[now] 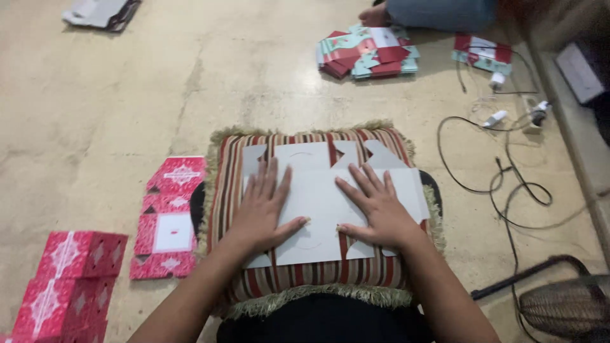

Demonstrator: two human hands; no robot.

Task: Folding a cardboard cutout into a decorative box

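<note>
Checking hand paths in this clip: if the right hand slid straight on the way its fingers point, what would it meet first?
The right hand lies flat on the white cardboard blank, fingers pointing up and slightly left. Going on, it would cross the blank's upper flaps, then the striped cushion's fringed far edge. Beyond looks like bare floor.

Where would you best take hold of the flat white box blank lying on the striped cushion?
Probably the far edge of the white box blank, where cut tabs stick out uncovered. The left hand and right hand press flat on its middle, and it lies flat on the striped cushion, so pinch a tab from above.
</note>
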